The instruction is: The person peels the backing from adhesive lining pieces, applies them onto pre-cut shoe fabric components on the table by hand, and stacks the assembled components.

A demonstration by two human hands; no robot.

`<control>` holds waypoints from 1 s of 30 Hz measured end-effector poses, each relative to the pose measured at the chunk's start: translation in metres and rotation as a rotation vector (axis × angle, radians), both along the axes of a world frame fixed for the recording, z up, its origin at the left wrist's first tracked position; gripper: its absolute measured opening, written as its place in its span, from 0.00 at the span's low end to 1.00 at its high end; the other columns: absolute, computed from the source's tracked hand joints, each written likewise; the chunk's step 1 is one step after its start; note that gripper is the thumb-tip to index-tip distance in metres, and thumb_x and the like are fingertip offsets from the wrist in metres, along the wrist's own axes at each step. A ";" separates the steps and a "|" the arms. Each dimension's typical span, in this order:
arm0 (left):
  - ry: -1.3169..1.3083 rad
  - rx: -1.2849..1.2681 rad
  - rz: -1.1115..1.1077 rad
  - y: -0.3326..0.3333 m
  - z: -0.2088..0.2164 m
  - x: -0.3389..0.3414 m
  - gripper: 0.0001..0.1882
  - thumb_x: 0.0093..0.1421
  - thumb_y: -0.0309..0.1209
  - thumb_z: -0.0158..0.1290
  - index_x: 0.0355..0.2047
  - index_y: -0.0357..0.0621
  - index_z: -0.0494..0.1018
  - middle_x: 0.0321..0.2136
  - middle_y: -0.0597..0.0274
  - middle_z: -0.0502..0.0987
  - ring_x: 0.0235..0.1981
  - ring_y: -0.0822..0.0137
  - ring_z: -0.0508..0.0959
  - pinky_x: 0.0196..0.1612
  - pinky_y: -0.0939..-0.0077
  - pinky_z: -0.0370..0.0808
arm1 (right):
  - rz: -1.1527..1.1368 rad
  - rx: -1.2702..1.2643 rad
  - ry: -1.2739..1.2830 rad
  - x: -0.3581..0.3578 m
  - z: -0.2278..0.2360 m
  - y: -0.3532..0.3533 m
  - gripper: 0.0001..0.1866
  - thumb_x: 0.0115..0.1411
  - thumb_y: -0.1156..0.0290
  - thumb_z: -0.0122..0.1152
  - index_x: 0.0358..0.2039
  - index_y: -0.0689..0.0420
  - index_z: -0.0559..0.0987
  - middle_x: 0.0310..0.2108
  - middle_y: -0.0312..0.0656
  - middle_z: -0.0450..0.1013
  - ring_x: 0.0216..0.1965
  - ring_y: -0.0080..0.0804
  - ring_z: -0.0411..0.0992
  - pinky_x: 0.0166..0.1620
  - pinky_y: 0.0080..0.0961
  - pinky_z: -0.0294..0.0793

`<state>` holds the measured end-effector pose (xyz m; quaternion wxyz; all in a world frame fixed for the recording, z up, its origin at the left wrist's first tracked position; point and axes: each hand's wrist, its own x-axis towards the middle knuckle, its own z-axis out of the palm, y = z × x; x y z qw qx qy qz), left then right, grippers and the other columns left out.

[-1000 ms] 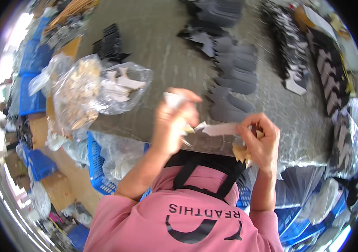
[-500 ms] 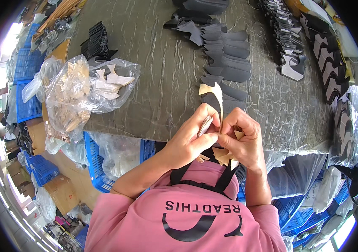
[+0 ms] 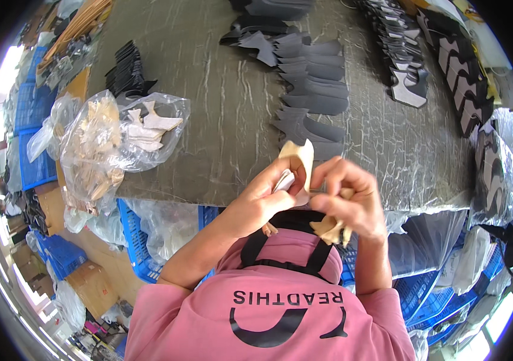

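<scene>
My left hand (image 3: 268, 192) is closed around a few cream cut pieces. One larger cream piece (image 3: 300, 155) stands up from its fingertips, bent over at the top. Close beside it on the right, my right hand (image 3: 351, 195) has bent fingers, slightly smeared by motion. Several cream pieces (image 3: 328, 228) stick out below its palm, held in that hand. Just beyond both hands, a fanned row of dark grey cut pieces (image 3: 322, 99) runs away across the table.
The dark table (image 3: 208, 120) carries a clear plastic bag (image 3: 127, 141) of cream and white pieces at left, and a black stack (image 3: 129, 69) behind it. Rows of black-and-grey pieces (image 3: 410, 87) lie at right. Blue crates (image 3: 139, 240) stand below the table edge.
My right hand has drawn a little away from the left, to the right. The cream piece in my left hand now shows its broad face. The view has shifted slightly right.
</scene>
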<state>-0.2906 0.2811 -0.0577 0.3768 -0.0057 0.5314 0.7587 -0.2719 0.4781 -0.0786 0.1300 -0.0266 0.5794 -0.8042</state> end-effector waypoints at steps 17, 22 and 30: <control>0.230 -0.257 0.007 0.017 -0.017 0.026 0.16 0.63 0.22 0.46 0.52 0.38 0.64 0.30 0.65 0.66 0.30 0.74 0.65 0.38 0.80 0.65 | 0.003 0.898 0.321 0.027 0.018 -0.008 0.18 0.47 0.77 0.70 0.39 0.54 0.76 0.35 0.41 0.73 0.25 0.35 0.75 0.25 0.28 0.76; 0.655 -0.471 0.018 0.011 -0.025 0.011 0.18 0.59 0.19 0.50 0.51 0.42 0.70 0.44 0.58 0.71 0.42 0.67 0.72 0.47 0.74 0.70 | -0.247 0.908 0.339 0.023 0.010 0.006 0.17 0.48 0.83 0.63 0.39 0.54 0.78 0.31 0.40 0.73 0.23 0.27 0.72 0.26 0.20 0.71; 1.151 -0.910 -0.110 -0.006 -0.046 0.027 0.27 0.45 0.15 0.55 0.49 0.42 0.75 0.50 0.59 0.70 0.40 0.56 0.73 0.40 0.65 0.76 | -0.411 0.066 -0.203 0.036 0.019 0.034 0.08 0.50 0.81 0.64 0.31 0.61 0.75 0.30 0.34 0.70 0.28 0.17 0.65 0.31 0.14 0.61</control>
